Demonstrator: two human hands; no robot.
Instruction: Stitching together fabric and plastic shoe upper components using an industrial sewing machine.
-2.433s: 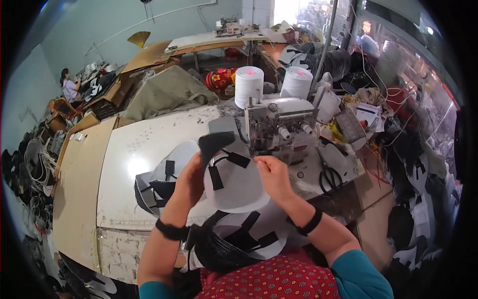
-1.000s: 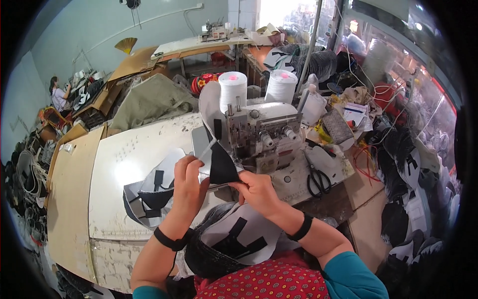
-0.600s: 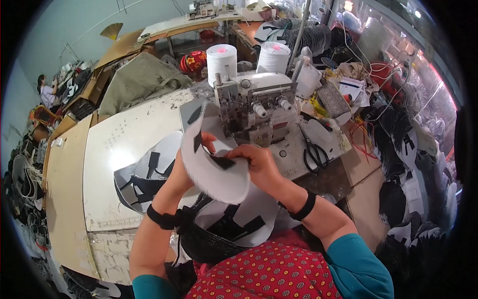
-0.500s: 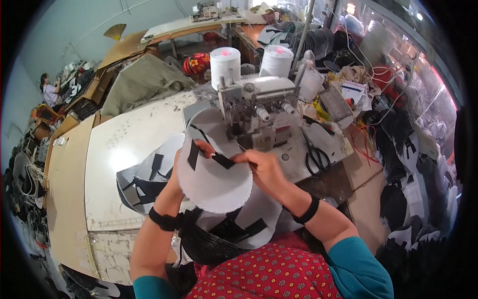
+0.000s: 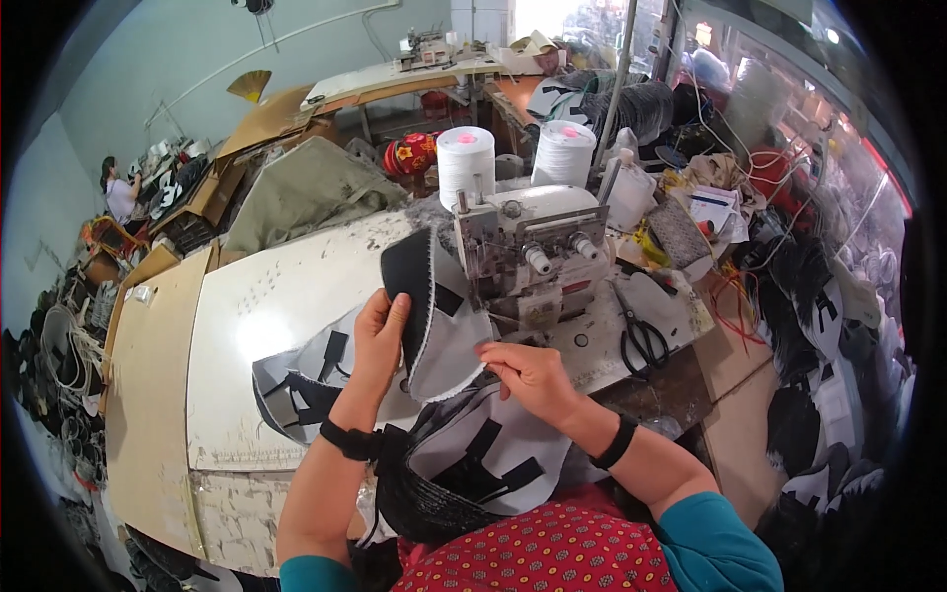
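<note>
the white worktable runs behind the left forearm, and the near forearms are cut off by the lower edge. a grey-green cloth covers something unseen on its far side. by the red apron sits a stack of grey and black pieces, its underside hidden. the sewing machine is partly blocked at its left by the held fabric piece, so its needle area is hard to make out. two thread cones stand behind. the left hand is clamped on the piece's black side; the right hand, fingers curled, is at its right edge, pinching or merely touching, i cannot tell. black scissors lie right of the machine.
</note>
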